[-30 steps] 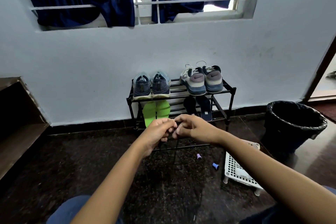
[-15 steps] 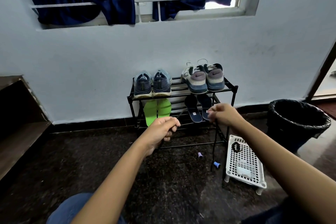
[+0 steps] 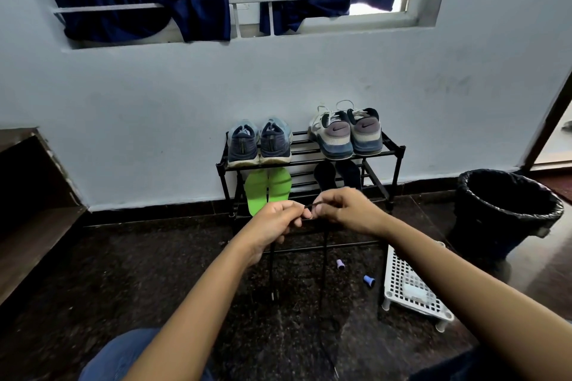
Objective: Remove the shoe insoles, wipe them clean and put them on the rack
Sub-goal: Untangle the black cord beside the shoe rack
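Note:
A black metal shoe rack point(image 3: 399, 150) stands against the wall. On its top shelf sit a blue pair of sneakers point(image 3: 259, 142) and a grey-white pair of sneakers point(image 3: 348, 131). Two green insoles point(image 3: 267, 189) and two dark insoles point(image 3: 337, 175) lean on the shelf below. In front of the rack, my left hand point(image 3: 272, 223) and my right hand point(image 3: 349, 209) meet, each pinching a thin black shoelace point(image 3: 323, 260) whose ends hang down toward the floor.
A black lined bin point(image 3: 501, 210) stands at the right. A white perforated plastic stool point(image 3: 408, 288) sits on the dark floor beside two small blue caps point(image 3: 368, 281). A wooden shelf point(image 3: 28, 226) is at the left. Dark clothes hang on the window bars.
My right hand, which had pulled out to the right with the lace half a second ago, has come back to meet the left hand in front of the rack.

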### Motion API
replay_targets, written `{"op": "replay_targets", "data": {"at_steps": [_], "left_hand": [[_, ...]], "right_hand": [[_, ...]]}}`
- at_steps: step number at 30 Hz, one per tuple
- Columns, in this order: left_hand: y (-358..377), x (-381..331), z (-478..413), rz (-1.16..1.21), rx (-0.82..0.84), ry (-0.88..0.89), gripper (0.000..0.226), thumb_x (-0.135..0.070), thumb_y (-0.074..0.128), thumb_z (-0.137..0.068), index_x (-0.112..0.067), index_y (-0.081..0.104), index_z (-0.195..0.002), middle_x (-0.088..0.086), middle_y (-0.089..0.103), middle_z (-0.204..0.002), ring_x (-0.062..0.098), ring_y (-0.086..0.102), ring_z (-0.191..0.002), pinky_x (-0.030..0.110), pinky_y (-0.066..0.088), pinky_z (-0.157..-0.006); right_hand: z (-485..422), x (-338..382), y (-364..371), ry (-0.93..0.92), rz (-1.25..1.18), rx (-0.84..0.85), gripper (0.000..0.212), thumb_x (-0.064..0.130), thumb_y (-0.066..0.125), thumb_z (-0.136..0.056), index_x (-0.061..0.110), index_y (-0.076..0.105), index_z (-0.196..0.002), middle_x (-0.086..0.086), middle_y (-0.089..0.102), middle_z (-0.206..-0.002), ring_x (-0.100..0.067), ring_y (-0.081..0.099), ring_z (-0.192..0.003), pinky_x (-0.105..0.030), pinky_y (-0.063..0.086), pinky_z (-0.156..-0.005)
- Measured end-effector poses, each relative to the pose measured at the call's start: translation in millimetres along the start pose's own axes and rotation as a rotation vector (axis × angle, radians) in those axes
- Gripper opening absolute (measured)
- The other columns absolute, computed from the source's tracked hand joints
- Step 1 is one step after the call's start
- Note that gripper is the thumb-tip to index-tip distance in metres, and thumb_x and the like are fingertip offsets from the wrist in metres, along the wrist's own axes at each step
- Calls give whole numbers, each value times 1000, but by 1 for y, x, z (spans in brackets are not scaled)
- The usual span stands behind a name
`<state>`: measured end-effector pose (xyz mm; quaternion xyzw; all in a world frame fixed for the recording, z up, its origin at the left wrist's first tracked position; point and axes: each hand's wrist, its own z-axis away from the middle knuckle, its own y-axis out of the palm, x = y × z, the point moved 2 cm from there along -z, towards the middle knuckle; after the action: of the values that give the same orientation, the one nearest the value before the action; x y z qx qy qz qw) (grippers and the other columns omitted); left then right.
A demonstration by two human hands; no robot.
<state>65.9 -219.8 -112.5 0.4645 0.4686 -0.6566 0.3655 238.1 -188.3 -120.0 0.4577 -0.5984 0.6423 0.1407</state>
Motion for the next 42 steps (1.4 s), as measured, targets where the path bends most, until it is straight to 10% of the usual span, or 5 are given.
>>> {"op": "replay_targets", "data": {"at_steps": [5, 15, 25, 31, 42], "left_hand": [[-6, -1, -1, 16, -31, -10, 29, -22, 43, -100, -20, 68, -86, -14, 47, -58, 2, 29, -48, 15, 22, -45], [5, 4, -3, 100, 94, -13, 33, -37, 48, -99, -19, 60, -75, -11, 54, -64, 1, 36, -50, 14, 29, -46], [5, 7, 4, -17, 269, -101, 54, -62, 44, -88, -16, 72, -86, 0, 71, -79, 2, 51, -55, 14, 33, -49], [5, 4, 0, 54, 187, -10, 26, -29, 50, -99, -14, 65, -86, 1, 70, -85, 0, 53, -54, 13, 36, -49], [7, -1, 0, 115, 100, -5, 32, -31, 48, -99, -21, 63, -73, -9, 67, -79, 4, 48, -68, 17, 35, -57]], "right_hand": [[3, -9, -27, 108, -123, -318, 20, 0, 53, -91, 7, 67, -79, -6, 65, -72, 1, 56, -53, -8, 44, -58], [10, 11, 7, -45, -86, 167, 21, 12, 67, -85, 14, 61, -105, -16, 66, -93, -16, 58, -83, -42, 50, -83], [14, 27, -10, -163, 98, 26, 8, 17, 63, -89, 16, 71, -90, 2, 71, -85, -18, 64, -82, -38, 50, -80], [15, 33, -11, -226, 150, -108, 10, 6, 67, -82, 14, 71, -86, 5, 69, -76, -13, 63, -73, -25, 48, -71], [13, 33, -14, -322, 168, -306, 11, -1, 64, -82, 6, 68, -89, 12, 64, -81, 4, 57, -76, -6, 40, -71]]}}
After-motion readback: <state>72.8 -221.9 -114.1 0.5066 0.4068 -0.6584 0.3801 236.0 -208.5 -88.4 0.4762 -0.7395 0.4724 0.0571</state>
